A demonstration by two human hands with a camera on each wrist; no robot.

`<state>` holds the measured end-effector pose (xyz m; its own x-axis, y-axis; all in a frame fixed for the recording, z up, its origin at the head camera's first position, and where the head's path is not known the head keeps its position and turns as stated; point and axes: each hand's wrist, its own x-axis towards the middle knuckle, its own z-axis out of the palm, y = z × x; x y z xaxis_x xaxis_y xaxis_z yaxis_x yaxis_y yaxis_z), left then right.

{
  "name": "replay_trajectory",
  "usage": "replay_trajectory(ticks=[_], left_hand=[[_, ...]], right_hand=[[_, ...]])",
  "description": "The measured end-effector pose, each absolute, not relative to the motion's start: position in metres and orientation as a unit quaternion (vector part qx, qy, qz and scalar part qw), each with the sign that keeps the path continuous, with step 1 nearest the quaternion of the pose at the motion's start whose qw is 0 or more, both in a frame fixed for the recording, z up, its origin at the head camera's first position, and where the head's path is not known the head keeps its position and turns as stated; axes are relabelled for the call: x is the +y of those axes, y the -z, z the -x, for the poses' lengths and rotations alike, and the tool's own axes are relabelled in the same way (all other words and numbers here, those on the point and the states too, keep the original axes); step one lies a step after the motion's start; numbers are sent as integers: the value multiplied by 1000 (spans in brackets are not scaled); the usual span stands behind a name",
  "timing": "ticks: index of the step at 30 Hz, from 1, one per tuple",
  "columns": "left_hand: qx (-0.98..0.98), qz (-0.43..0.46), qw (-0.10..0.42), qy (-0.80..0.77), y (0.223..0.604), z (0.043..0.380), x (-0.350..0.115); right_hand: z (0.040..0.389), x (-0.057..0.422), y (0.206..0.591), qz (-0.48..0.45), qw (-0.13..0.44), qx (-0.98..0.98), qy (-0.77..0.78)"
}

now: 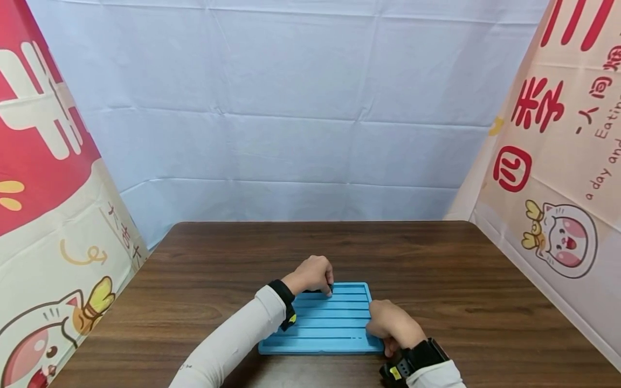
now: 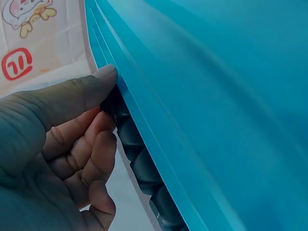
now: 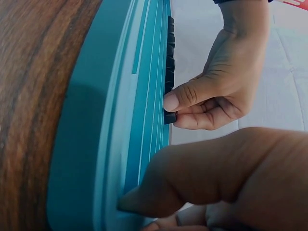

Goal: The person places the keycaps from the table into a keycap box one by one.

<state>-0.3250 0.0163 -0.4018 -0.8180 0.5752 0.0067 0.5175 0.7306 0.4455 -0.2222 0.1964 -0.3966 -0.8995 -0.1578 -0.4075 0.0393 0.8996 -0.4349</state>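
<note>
A blue ridged tray [image 1: 335, 323] lies on the wooden table, with long parallel grooves across it. Along its far side stands a row of small black faceted blocks [image 2: 144, 171], side by side. My left hand [image 1: 312, 275] reaches over the tray and pinches the block at the row's right end; its thumb is on the tray's side and the other fingers are curled behind. At the near right corner, my right hand [image 1: 395, 326] grips the tray's edge, thumb on top in the right wrist view. Its other fingers are mostly hidden beneath or behind the edge.
The brown table [image 1: 436, 269] extends around the tray on all sides. A pale blue cloth [image 1: 291, 108] hangs behind it. Printed curtains stand at the left [image 1: 58, 226] and right [image 1: 548, 178]. Both wrists wear black straps with cameras.
</note>
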Motion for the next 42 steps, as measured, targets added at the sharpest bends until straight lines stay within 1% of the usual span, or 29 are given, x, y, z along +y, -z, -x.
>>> replay_trajectory(ticks=[6,15,30,38,42], left_hand=[[929,-292,65,-217,401,324,17],[926,-292,83,-225,401,326,16],[924,-300,82,-223,403,328,15],[910,-345,99,-208,397,331,7],[904,-366,99,-197,393,333,1]], right_hand=[[222,196,397,28,222,950,216],[223,195,397,25,221,951,213],[222,195,396,30,222,950,216],[223,194,396,23,223,952,208],[223,194,395,24,221,953,207]])
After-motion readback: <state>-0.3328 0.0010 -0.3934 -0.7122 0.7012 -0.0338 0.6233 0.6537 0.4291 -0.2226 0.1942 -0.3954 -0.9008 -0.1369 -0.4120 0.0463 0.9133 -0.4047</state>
